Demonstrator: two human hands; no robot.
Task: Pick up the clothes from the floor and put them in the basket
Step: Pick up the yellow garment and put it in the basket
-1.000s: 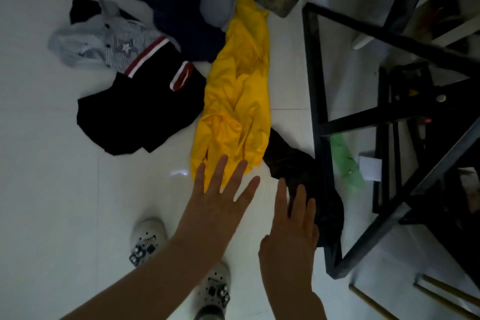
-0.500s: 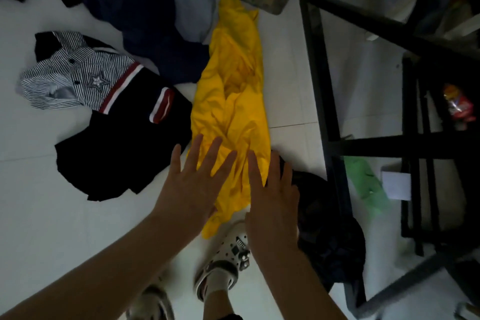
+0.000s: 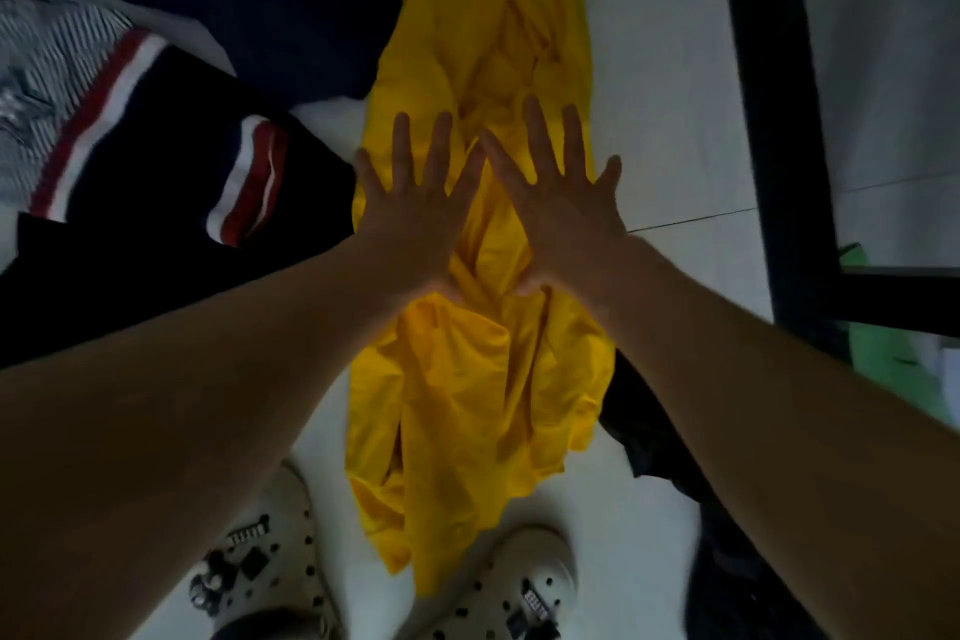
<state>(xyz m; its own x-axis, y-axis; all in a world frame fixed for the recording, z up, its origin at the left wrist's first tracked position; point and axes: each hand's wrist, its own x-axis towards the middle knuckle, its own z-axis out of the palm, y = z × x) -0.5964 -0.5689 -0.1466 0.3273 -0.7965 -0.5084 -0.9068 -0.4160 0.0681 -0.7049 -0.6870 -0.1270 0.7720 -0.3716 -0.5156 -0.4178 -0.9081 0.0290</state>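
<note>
Yellow crumpled garment (image 3: 483,379) under both flat, perhaps pressing, hands

Bare white floor (image 3: 670,130) open right of yellow garment (image 3: 483,369); black frame post (image 3: 774,120) bounds it. Dark striped garment (image 3: 171,203) crowds left side.

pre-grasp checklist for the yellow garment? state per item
1. Both hands over target: ok, left hand and right hand lie on the yellow garment.
2. Fingers closed on cloth: not ok, all spread flat.
3. Garment free of neighbours: cannot tell, its edges meet the dark striped garment and the black cloth.
4. Feet off garment: ok, shoes flank its end.
5. Basket in view: not ok.
</note>
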